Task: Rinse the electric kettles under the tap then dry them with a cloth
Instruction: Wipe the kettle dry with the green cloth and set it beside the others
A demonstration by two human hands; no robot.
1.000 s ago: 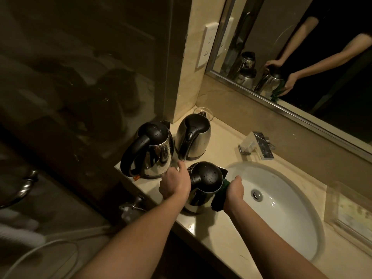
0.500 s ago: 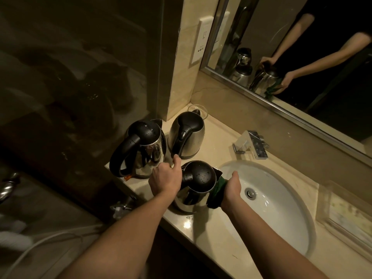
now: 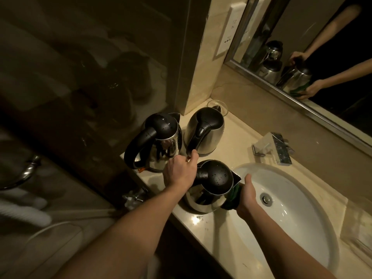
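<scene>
Three steel kettles with black lids stand on the beige counter [image 3: 211, 230] left of the sink. The nearest kettle [image 3: 213, 184] sits at the counter's front edge, drops of water on its lid. My left hand [image 3: 180, 172] grips its handle side. My right hand [image 3: 246, 195] presses a dark green cloth [image 3: 232, 198] against its right wall, below the spout. Two more kettles stand behind: one at the left [image 3: 159, 141] with a looped handle, one at the right [image 3: 205, 131].
The white oval sink [image 3: 298, 214] with its drain lies right of the kettles. A chrome tap [image 3: 275, 148] stands behind it. A mirror [image 3: 314, 57] on the back wall reflects the arms. A clear tray [image 3: 360, 232] sits at the far right.
The hands and the near kettle keep almost the same pose. My right hand with the cloth has slid slightly down the kettle's side. The camera has shifted a little.
</scene>
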